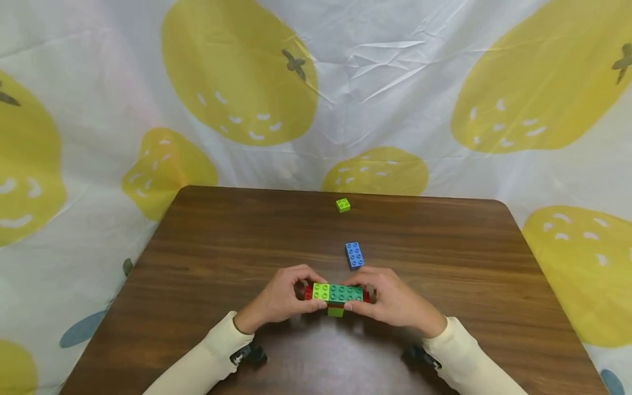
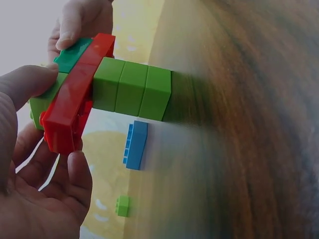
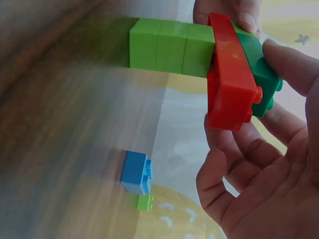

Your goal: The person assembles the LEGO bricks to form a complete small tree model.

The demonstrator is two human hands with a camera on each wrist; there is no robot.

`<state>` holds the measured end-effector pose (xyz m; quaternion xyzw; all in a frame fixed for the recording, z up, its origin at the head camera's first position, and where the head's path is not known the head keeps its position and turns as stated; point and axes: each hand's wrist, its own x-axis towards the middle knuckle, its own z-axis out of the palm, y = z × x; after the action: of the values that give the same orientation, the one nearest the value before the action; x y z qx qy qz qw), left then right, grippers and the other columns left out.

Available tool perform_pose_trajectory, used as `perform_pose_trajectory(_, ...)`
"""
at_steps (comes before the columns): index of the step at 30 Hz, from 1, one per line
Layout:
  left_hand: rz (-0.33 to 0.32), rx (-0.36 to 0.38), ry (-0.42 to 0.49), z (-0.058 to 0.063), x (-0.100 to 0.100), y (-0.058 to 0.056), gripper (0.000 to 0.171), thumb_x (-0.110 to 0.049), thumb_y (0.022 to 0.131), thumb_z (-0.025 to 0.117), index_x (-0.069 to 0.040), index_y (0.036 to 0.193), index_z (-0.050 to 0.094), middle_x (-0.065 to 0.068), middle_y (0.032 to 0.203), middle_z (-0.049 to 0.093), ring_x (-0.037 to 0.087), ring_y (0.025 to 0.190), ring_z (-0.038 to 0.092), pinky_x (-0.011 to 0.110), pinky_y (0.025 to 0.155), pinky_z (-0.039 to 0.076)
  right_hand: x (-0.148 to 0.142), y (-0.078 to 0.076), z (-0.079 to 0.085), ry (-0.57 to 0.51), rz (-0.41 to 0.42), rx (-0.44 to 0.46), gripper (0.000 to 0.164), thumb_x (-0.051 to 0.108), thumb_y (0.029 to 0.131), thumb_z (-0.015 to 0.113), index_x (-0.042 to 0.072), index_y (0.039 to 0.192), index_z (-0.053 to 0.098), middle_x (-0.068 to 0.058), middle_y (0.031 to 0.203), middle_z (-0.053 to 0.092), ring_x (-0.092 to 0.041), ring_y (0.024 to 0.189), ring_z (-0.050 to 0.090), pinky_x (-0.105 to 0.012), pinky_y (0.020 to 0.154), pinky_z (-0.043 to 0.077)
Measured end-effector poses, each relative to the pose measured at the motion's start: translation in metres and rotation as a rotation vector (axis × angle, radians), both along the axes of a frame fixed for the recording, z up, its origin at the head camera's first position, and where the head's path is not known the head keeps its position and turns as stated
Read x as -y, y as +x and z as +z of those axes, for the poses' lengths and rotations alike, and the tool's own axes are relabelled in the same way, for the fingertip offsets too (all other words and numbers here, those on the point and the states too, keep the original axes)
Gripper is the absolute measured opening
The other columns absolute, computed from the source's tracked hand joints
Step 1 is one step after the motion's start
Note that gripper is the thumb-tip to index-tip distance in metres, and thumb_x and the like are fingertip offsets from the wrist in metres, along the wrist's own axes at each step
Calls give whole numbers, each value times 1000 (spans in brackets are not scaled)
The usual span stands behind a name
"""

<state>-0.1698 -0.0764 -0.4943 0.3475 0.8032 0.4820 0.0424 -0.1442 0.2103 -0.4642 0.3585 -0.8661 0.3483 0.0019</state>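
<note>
A T-shaped brick build stands on the table, its upright column of light green bricks (image 2: 132, 89) topped by a red crosspiece (image 2: 72, 102). Above the red lie a light green brick (image 1: 321, 291) at the left and a dark green brick (image 1: 346, 294) at the right, side by side. My left hand (image 1: 282, 294) pinches the light green one between thumb and fingers. On the other side, my right hand (image 1: 395, 299) pinches the dark green one the same way. Red ends stick out past both upper bricks.
Just beyond the right hand's fingers a blue brick (image 1: 354, 255) lies studs up. Farther off, near the table's back edge, sits a small light green brick (image 1: 343, 205). A fruit-print cloth (image 1: 385, 60) hangs behind the brown table (image 1: 222, 230).
</note>
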Motion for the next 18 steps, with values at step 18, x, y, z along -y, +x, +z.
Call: perform_pose_trajectory(18,11,-16,-12,-2,0,0,33,-34,84,90,-22,113,78,-7,102,73,6,82,61,26,71,55,-5,-55,-12,-60,-285,72,31,20,93,82,5,120,76,-2,98,74,-13,86,67,-32,75,58)
